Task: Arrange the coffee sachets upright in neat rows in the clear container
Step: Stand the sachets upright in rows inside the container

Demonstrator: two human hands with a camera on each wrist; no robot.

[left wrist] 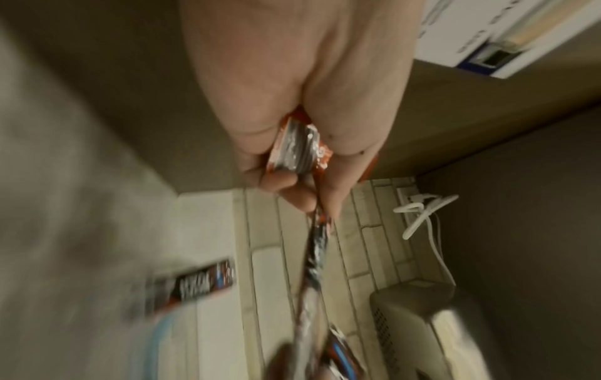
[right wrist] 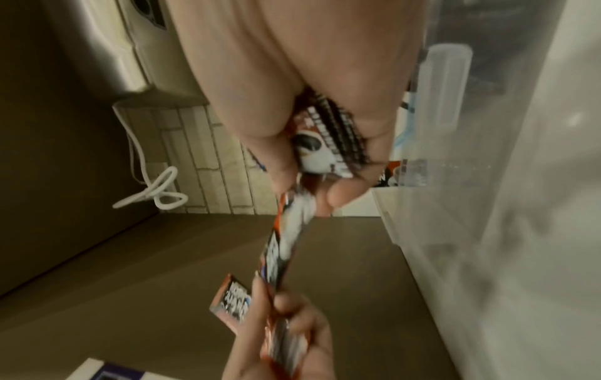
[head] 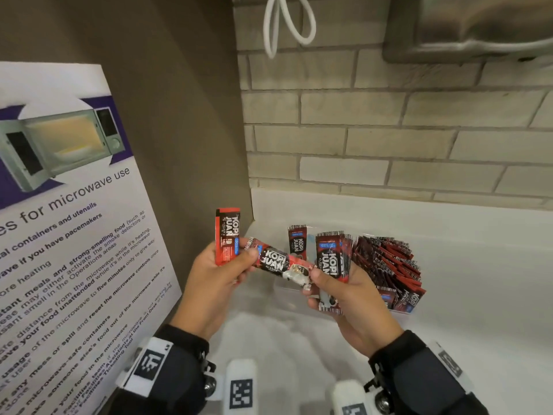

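- Clear container (head: 402, 316): stands on the white counter (head: 478, 280) against the brick wall (head: 389, 139); its walls show only faintly.
- Contents: a packed row of red-and-black coffee sachets (head: 389, 262), leaning rightward on the container's right side; one single sachet (head: 297, 242) stands upright toward the left end.
- Left hand (head: 215, 283): grasps an upright sachet (head: 227, 236) and also pinches one end of a crosswise sachet (head: 279, 262).
- Right hand (head: 353, 301): clasps a bundle of sachets (head: 332, 256) held upright, with thumb and fingertips on the other end of the crosswise sachet.
- Both hands are raised in front of the container.
- Microwave notice (head: 59, 220): on the left panel.
- White cable (head: 287, 22): looped on the wall above.
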